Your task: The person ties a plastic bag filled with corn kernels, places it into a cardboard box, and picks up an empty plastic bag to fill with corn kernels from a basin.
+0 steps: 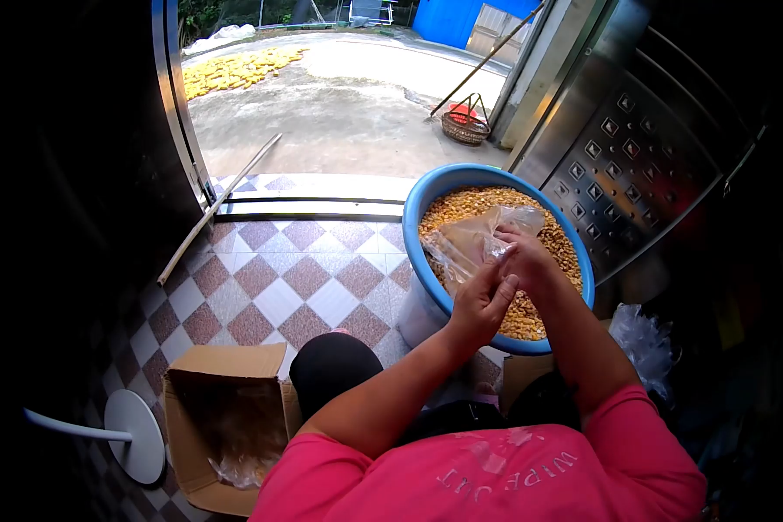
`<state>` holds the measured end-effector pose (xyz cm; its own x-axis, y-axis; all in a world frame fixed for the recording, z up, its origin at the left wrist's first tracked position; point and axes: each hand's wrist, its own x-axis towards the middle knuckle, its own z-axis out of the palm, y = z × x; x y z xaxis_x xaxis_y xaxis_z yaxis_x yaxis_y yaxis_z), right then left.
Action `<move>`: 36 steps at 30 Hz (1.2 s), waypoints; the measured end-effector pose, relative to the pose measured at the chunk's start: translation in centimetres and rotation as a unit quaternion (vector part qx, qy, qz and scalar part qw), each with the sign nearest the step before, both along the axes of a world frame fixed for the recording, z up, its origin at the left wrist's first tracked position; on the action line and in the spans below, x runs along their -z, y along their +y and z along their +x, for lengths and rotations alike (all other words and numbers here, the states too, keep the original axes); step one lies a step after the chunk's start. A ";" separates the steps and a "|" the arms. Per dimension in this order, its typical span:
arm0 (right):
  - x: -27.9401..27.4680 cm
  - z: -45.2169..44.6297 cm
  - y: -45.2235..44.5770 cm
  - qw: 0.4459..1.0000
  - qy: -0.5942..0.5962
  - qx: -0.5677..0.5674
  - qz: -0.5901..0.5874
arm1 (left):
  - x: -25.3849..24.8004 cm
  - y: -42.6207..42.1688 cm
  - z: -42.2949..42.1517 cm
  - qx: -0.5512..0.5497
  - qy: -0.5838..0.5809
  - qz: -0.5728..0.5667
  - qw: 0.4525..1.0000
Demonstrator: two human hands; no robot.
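Observation:
A clear plastic bag (465, 239) lies over loose yellow corn kernels (522, 326) in a big blue-rimmed tub (428, 283). My left hand (483, 306) is closed on the near edge of the bag, its thumb pointing up. Just right of it, my right hand (528, 259) also grips the bag, with its fingertips partly behind the film. Both hands are close together above the corn. Whether anything is inside the bag cannot be made out.
An open cardboard box (226, 365) with plastic film inside stands at lower left, beside a white round base (135, 435). A wooden pole (222, 209) leans by the doorway. Clear plastic bags (644, 348) lie right. Outside are a wicker basket (466, 128) and yellow corn cobs (235, 72).

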<state>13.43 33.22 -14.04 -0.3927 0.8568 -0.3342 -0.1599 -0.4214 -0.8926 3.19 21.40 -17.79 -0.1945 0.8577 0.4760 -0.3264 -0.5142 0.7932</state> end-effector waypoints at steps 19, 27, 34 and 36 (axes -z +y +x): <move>-6.0 4.8 -2.6 0.656 -0.576 0.046 0.485 | -3.3 1.3 -4.5 -0.026 0.070 -0.006 0.997; -6.3 7.7 3.0 0.702 -0.511 0.099 0.485 | -6.3 6.3 -6.5 -0.059 0.009 0.037 0.998; -9.9 7.0 3.7 0.852 -0.263 0.146 0.428 | -7.9 7.4 -7.6 -0.282 0.190 0.109 0.934; -11.1 6.8 2.7 0.851 -0.235 0.145 0.446 | -8.4 6.8 -7.7 -0.258 0.161 0.093 0.948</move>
<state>20.19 35.93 -2.94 -0.1234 0.8900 0.4390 0.3210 0.4544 -0.8309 -4.47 28.21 -9.36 -0.3848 0.5827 0.7158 0.2500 -0.6807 0.6886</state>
